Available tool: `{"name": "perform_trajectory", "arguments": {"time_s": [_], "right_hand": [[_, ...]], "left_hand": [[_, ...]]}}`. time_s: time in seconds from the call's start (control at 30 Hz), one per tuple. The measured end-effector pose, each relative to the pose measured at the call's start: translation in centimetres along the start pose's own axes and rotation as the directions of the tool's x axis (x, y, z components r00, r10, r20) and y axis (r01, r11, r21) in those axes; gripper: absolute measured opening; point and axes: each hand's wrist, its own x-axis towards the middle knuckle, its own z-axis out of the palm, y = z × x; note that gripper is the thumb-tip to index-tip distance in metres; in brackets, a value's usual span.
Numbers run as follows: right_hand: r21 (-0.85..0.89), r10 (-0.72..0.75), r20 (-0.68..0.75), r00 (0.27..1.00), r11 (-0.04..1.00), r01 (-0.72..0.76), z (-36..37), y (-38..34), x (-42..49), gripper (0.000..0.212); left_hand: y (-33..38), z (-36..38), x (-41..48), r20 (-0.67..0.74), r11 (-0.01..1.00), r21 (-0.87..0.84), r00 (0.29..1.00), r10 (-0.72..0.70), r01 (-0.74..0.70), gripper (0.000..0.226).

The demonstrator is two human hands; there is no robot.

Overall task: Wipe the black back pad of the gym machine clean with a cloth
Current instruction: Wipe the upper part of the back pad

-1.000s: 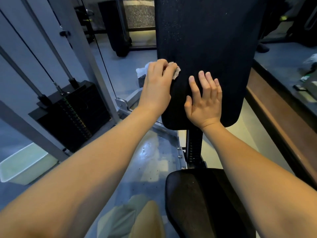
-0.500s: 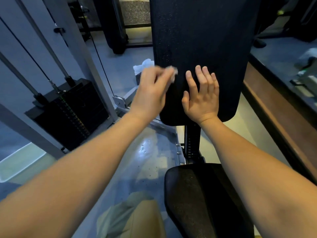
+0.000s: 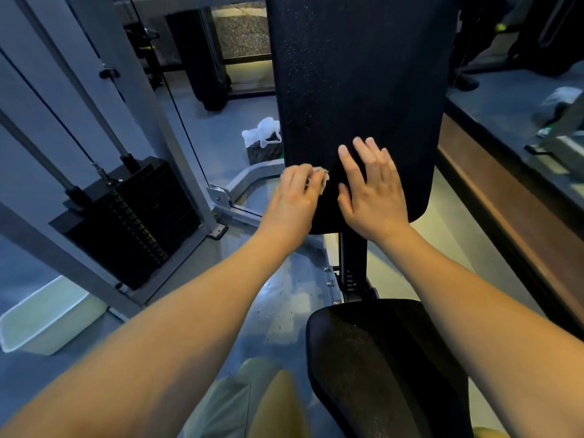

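The left hand [image 3: 295, 197] grips the cloth [image 3: 321, 180] against the pad's [image 3: 360, 90] lower left edge to scrub it, while the right hand [image 3: 371, 191] lies flat and open, probably steadying the pad.

Left hand [image 3: 292, 200] with cloth [image 3: 323, 180] and right hand [image 3: 371, 191] on back pad [image 3: 357, 74]; seat [image 3: 379, 358] below; weight stack [image 3: 132, 222] leftward.

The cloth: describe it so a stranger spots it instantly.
Find the tall black back pad. At its lower left edge the left hand grips a small pale cloth, mostly covered. Unlike the white bag farther back, it touches the pad.
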Motion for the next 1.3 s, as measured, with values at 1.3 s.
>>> {"name": "perform_trajectory", "arguments": {"time_s": [1.3], "right_hand": [[0.090,0.185,0.466,0.865,0.963,-0.254,-4.4,2.6,-4.2,0.072]], "left_hand": [[2.7,-0.6,6.7,0.111,0.995,0.071,0.992,0.067,-0.076,0.034]]}}
